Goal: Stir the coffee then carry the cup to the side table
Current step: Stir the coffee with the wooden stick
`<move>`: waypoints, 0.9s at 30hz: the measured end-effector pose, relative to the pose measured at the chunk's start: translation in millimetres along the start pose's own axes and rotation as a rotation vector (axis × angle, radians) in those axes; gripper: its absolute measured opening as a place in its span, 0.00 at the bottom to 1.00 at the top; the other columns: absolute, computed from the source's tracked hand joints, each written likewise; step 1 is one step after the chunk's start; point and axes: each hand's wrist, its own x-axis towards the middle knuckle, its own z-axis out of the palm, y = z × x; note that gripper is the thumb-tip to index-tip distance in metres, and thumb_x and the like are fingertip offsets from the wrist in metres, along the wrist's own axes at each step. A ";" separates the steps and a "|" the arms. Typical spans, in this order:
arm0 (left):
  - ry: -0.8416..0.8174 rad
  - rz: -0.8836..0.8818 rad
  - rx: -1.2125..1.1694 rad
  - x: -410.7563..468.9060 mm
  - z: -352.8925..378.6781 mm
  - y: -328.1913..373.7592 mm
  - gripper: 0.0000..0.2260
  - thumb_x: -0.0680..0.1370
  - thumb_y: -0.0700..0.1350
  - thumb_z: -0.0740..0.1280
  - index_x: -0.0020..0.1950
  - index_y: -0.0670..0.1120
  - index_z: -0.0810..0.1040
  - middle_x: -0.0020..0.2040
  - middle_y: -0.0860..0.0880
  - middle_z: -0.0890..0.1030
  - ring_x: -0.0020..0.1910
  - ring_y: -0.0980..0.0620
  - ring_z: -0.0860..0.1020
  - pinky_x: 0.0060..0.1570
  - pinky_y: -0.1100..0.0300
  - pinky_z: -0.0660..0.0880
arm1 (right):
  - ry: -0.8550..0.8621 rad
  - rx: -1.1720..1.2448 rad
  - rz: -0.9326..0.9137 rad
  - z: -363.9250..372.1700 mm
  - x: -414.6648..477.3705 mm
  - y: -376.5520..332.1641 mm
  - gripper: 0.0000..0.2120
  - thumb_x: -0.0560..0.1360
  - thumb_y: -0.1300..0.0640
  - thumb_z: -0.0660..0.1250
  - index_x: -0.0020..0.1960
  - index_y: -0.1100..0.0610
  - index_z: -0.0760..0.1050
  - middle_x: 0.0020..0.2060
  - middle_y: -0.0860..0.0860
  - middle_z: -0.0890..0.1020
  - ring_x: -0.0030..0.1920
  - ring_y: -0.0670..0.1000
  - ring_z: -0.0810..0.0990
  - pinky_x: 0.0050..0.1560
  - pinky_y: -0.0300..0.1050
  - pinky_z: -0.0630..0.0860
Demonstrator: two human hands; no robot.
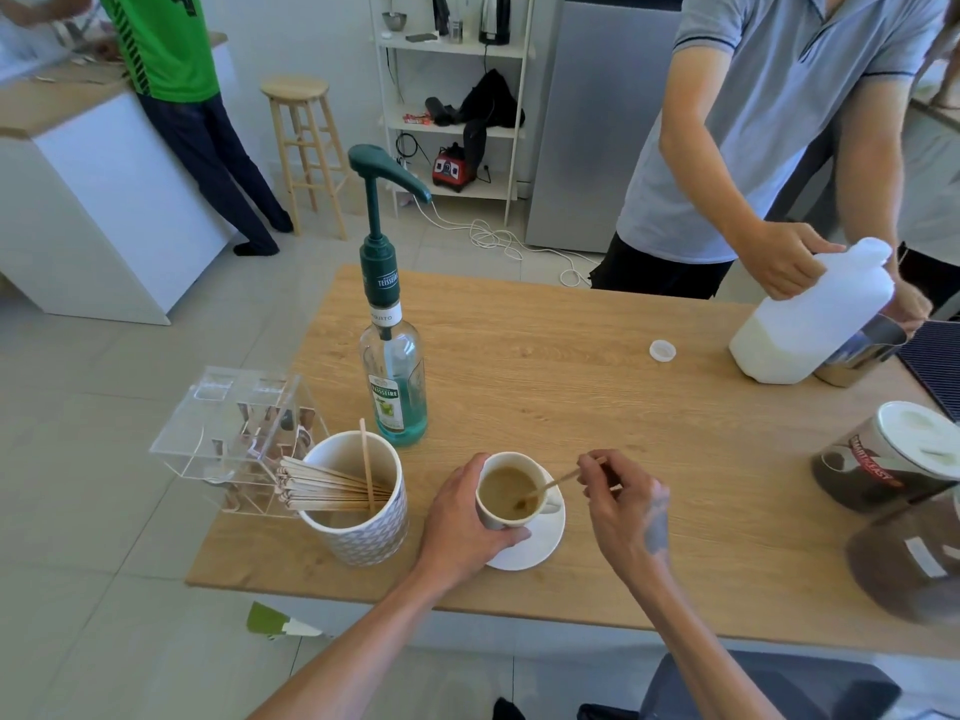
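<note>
Left hand [457, 517] wraps cup [506, 493], right hand [623, 504] pinches stirrer [553, 483]; stick holder [358, 504] and syrup bottle [392, 366] crowd beside.

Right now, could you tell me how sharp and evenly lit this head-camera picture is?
Head view: bright, even daylight; the cup and stir stick are sharp; the jar at the right edge is smeared; wide-angle bending tilts the stool and shelf.

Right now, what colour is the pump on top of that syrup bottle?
Dark green; the pump on the syrup bottle shows clearly in the head view.
</note>
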 end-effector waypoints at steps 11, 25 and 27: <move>-0.007 -0.009 0.002 -0.2 -2.4 4.8 0.43 0.62 0.57 0.84 0.73 0.54 0.70 0.65 0.60 0.75 0.66 0.56 0.73 0.65 0.59 0.72 | -0.058 0.105 0.106 -2.8 -2.3 -0.4 0.05 0.77 0.61 0.71 0.42 0.57 0.83 0.29 0.47 0.84 0.29 0.45 0.82 0.34 0.57 0.82; -0.022 -0.029 0.015 0.0 -1.6 1.8 0.47 0.62 0.57 0.84 0.77 0.51 0.68 0.71 0.55 0.75 0.70 0.54 0.73 0.70 0.53 0.73 | -0.074 0.152 0.140 -1.5 -5.7 -5.8 0.09 0.76 0.60 0.72 0.41 0.47 0.82 0.30 0.45 0.85 0.32 0.46 0.84 0.36 0.55 0.83; -0.025 -0.032 0.015 0.5 -1.3 1.8 0.48 0.61 0.58 0.83 0.77 0.51 0.68 0.71 0.55 0.75 0.70 0.54 0.73 0.71 0.52 0.73 | -0.146 0.193 0.133 1.7 -9.7 -11.8 0.13 0.75 0.61 0.73 0.41 0.43 0.82 0.31 0.45 0.86 0.33 0.46 0.85 0.35 0.48 0.83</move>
